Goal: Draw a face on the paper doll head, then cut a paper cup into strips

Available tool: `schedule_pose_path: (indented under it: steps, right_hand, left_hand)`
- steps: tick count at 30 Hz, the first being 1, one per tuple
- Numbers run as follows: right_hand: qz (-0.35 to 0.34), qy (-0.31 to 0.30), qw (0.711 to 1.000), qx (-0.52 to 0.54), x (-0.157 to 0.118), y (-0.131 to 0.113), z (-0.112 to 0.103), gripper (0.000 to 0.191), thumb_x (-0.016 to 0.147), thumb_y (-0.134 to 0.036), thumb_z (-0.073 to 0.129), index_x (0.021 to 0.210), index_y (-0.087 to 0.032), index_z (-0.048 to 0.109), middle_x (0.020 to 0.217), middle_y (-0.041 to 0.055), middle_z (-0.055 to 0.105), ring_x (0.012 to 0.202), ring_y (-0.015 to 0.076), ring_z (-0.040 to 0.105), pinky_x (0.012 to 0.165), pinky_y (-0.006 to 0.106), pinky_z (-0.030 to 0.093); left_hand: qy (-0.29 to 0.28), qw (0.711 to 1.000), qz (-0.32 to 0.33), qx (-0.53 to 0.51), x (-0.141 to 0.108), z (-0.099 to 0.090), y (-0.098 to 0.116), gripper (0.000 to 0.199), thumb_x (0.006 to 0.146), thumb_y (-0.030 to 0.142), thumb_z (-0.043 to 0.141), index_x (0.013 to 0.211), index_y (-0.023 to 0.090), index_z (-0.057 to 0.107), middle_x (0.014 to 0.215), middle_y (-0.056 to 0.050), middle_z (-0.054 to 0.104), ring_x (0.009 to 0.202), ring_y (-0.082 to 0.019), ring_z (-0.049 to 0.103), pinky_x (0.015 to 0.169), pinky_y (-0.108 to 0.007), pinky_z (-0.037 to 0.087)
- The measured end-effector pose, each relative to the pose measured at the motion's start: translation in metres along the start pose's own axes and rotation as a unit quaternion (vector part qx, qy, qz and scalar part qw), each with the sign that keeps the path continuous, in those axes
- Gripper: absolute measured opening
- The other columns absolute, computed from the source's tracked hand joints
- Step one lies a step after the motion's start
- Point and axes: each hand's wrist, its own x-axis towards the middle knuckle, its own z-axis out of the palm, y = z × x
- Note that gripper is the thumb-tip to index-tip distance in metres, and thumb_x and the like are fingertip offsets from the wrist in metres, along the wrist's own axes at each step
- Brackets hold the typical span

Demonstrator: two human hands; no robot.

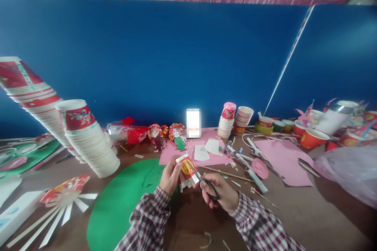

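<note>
My left hand (171, 175) pinches a red paper cup (186, 167) with a yellow round print and a white edge. Pale cut strips hang from the cup's lower part. My right hand (219, 191) is closed round the black handles of a pair of scissors (209, 189). The blades point up and left across the printed face of the cup; whether they are cutting into it I cannot tell. Beneath my left forearm lies a large green paper disc (123, 200).
Tall cup stacks (88, 141) lean at the left, near a cup cut into strips (66, 196). Behind my hands, pink paper (171, 153) holds scraps and paper figures (178, 137). Pens (250, 170), another pink sheet (290, 160) and plastic film (350, 172) lie right, before a blue partition (176, 55).
</note>
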Motion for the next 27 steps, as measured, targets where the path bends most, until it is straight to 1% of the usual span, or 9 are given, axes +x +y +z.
schedule_pose_path:
  steps: [3,6,9,13,17,23,27]
  right_hand:
    - [-0.005,-0.011,1.0,0.016,0.0005,0.0025,0.0013,0.049,0.077,-0.056,0.056,0.091,-0.009,0.062,0.05,-0.0018,0.055,0.034,0.0044,0.047,0.03,0.011,0.028]
    - [-0.007,-0.03,0.999,0.035,0.0009,0.0031,0.0035,0.054,0.077,-0.06,0.052,0.091,-0.009,0.062,0.051,-0.0003,0.057,0.034,0.005,0.048,0.03,0.011,0.029]
    - [-0.004,-0.035,0.998,0.049,0.0004,0.0011,0.0047,0.057,0.076,-0.063,0.051,0.089,-0.008,0.061,0.051,-0.0001,0.056,0.034,0.0052,0.047,0.029,0.012,0.029]
    - [-0.003,-0.036,0.998,0.054,-0.0013,-0.0022,0.0042,0.057,0.076,-0.063,0.051,0.089,-0.008,0.061,0.05,-0.0004,0.056,0.033,0.0053,0.047,0.029,0.012,0.028]
    - [-0.005,-0.037,0.999,0.033,-0.0023,-0.0027,0.0033,0.056,0.076,-0.062,0.051,0.09,-0.009,0.06,0.051,-0.0004,0.057,0.035,0.0056,0.048,0.03,0.012,0.029]
    - [0.002,-0.03,1.0,0.005,-0.0032,-0.0014,0.0018,0.055,0.076,-0.062,0.051,0.091,-0.01,0.06,0.053,-0.0002,0.057,0.036,0.0058,0.049,0.032,0.012,0.028]
    - [0.001,-0.036,0.999,-0.007,-0.0036,-0.0032,0.0005,0.056,0.075,-0.062,0.052,0.091,-0.009,0.06,0.053,-0.0001,0.057,0.036,0.006,0.049,0.033,0.012,0.029]
  left_hand:
    - [0.002,1.0,-0.01,-0.004,0.0,0.0003,-0.001,0.031,0.082,0.042,0.05,0.099,0.016,0.055,0.081,-0.003,0.061,0.072,-0.015,0.056,0.067,-0.026,0.045]
    - [0.004,1.0,-0.012,-0.004,0.0001,0.0002,-0.0027,0.032,0.082,0.042,0.05,0.1,0.016,0.055,0.082,-0.004,0.061,0.072,-0.015,0.056,0.067,-0.026,0.045]
    - [-0.001,1.0,-0.002,0.002,0.0001,-0.0003,-0.0031,0.032,0.083,0.041,0.048,0.101,0.016,0.055,0.084,-0.004,0.061,0.075,-0.015,0.056,0.068,-0.026,0.044]
    - [-0.005,1.0,0.015,0.024,0.0002,-0.0013,-0.0014,0.032,0.084,0.04,0.046,0.104,0.016,0.055,0.085,-0.004,0.061,0.077,-0.016,0.055,0.07,-0.026,0.043]
    - [-0.005,0.999,0.025,0.045,0.0009,-0.0037,-0.0019,0.033,0.083,0.039,0.048,0.105,0.015,0.056,0.088,-0.005,0.061,0.078,-0.017,0.055,0.071,-0.028,0.043]
    - [0.006,0.996,0.047,0.075,0.0018,-0.0078,-0.0028,0.032,0.082,0.036,0.051,0.105,0.016,0.059,0.096,-0.007,0.062,0.085,-0.019,0.057,0.077,-0.03,0.043]
    - [0.007,0.997,0.042,0.071,0.0018,-0.0083,-0.0011,0.033,0.08,0.036,0.053,0.106,0.017,0.059,0.095,-0.007,0.063,0.083,-0.019,0.057,0.076,-0.03,0.044]
